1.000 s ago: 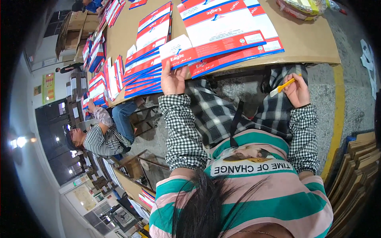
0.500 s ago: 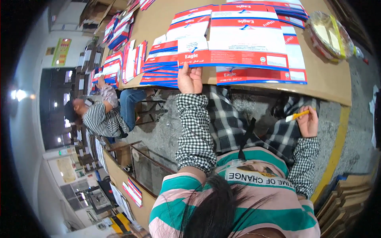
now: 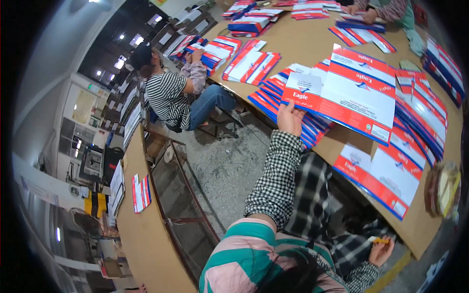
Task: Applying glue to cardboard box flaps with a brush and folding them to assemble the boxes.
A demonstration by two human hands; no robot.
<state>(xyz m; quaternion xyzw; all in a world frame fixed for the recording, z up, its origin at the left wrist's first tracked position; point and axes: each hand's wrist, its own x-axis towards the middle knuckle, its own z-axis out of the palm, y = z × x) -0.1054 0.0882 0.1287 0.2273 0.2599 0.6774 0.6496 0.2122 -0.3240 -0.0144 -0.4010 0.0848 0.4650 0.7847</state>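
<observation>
My left hand (image 3: 291, 118) grips the lower left edge of a flat red, white and blue printed carton sheet (image 3: 360, 105), raised over the table. Beneath and beside it lies a fanned stack of similar cartons (image 3: 273, 100). Another flat carton sheet (image 3: 386, 178) rests near the table's front edge, to the right of the raised one. Low at the right, off the table, my right hand (image 3: 381, 252) is closed round a small brush with a yellow handle (image 3: 379, 240); its bristle end is hard to make out here.
A tub with pale contents and a yellow band (image 3: 445, 189) stands at the table's right end. More carton stacks (image 3: 251, 61) cover the brown table (image 3: 303, 41). A seated person in a striped shirt (image 3: 168, 93) handles cartons at left; another person's hands (image 3: 370, 15) work at the far side.
The view has swung left and tilted. My left hand has lifted the carton sheet, shifting it off the pile it lay on. My right hand still holds the brush low.
</observation>
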